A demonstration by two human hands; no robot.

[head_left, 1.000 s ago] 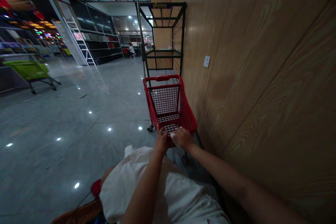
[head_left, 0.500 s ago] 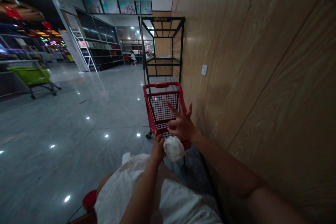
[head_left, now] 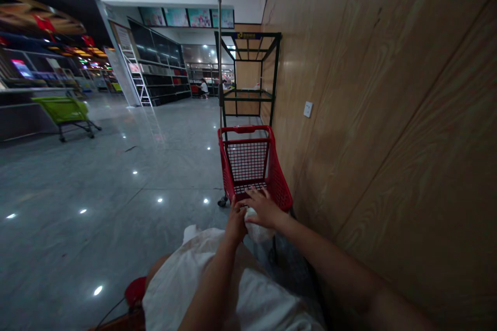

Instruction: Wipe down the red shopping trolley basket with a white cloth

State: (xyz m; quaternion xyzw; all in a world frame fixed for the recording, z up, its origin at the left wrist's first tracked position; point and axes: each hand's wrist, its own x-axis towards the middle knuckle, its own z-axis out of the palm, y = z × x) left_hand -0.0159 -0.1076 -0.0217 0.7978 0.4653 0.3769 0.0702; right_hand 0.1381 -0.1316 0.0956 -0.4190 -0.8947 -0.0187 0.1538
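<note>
A small red shopping cart (head_left: 251,165) stands in front of me beside a wooden wall. My left hand (head_left: 236,220) is closed around the near edge of the cart, by a crumpled white cloth (head_left: 256,231). My right hand (head_left: 263,208) lies over the top of that cloth, fingers curled down on it, pressing it against the cart's near rim. Most of the cloth is hidden under the two hands. My white garment fills the lower middle of the view.
A wood-panelled wall (head_left: 388,114) runs close along the right, with a white socket plate (head_left: 308,109). A dark metal rack (head_left: 248,75) stands just behind the cart. A green cart (head_left: 64,111), a ladder (head_left: 135,77) and store shelves lie across the glossy grey floor at left.
Half a second ago my right hand was lifted with fingers spread above the cloth; it has come back down onto the cloth. The left hand has stayed at the cart's edge.
</note>
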